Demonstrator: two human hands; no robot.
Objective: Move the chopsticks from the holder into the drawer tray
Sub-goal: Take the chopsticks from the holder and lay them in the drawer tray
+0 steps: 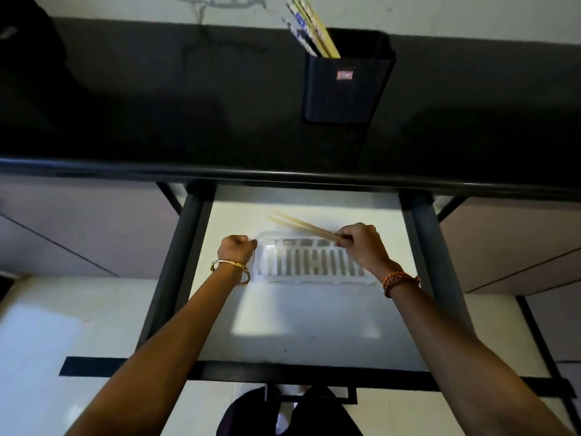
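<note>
A dark holder (344, 80) stands on the black countertop at the back right, with several chopsticks (309, 29) leaning out of it to the left. In the pulled-out drawer lies a white slotted tray (309, 262). My right hand (361, 243) grips a pair of pale wooden chopsticks (298, 224) by one end; they point up and left, just above the tray's far edge. My left hand (237, 248) is closed on the tray's left rim.
The black countertop edge (283, 176) overhangs the drawer's back. Dark drawer rails (179, 262) run along both sides, and the drawer's white floor (298, 325) lies in front of the tray. Pale cabinet fronts flank the drawer.
</note>
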